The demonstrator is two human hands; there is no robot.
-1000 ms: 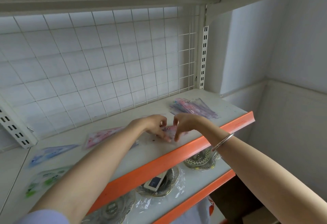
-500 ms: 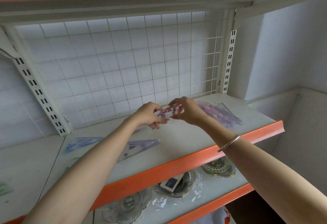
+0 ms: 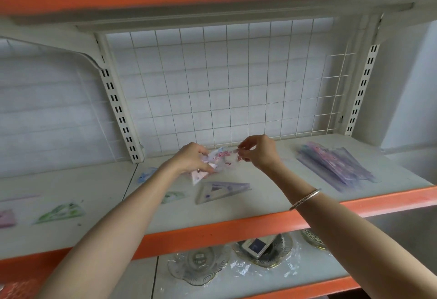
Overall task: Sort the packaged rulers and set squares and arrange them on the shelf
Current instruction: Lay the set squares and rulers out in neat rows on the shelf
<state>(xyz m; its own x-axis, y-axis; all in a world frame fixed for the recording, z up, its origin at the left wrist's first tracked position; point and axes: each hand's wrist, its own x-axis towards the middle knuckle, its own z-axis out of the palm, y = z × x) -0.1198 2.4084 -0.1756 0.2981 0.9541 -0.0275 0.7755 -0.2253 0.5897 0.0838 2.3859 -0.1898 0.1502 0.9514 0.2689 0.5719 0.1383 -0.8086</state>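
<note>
Packs are laid flat on the shelf (image 3: 236, 209): green set square pack (image 3: 59, 213) far left, blue pack (image 3: 146, 176) partly hidden behind the left forearm. Pink pack (image 3: 218, 156), blurred, is held over the shelf between both hands. Its left end is gripped by the curled fingers of left hand (image 3: 191, 160), and its clear right edge is pinched between thumb and forefinger of right hand (image 3: 259, 154). Purple set square pack (image 3: 222, 191) is seen lying near, just in front. Purple stack (image 3: 335, 168) is piled well to the right.
</note>
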